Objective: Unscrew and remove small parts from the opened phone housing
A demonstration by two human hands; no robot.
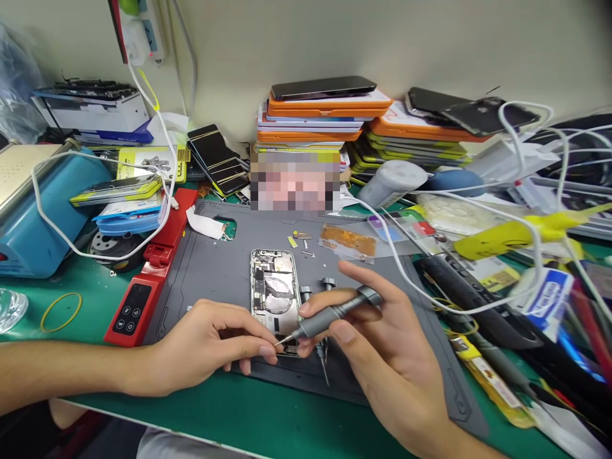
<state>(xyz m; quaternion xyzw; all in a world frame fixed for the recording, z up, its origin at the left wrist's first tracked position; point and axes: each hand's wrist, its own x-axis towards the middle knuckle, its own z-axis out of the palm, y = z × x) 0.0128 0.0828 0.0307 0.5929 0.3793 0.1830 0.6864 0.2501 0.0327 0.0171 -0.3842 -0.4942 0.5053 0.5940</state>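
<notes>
An opened smartphone (277,287) lies on the grey work mat (210,268), its inner parts and metal plates showing. My right hand (387,357) holds a grey precision screwdriver (325,317), tilted down to the left. The screwdriver's thin tip points at my left hand (215,347), just over the phone's lower end. Thumb and forefinger of the left hand are pinched together right at that tip; whatever sits between them is too small to make out. Two more screwdrivers (328,282) lie beside the phone, partly hidden behind my right hand.
Small loose parts (300,238) and an amber-coloured sheet (348,241) lie on the mat above the phone. A red device (130,311) borders it at left. Stacked orange boxes (310,135) stand behind. White cable (401,271) loops across the right, near yellow-handled tweezers-like tool (507,236).
</notes>
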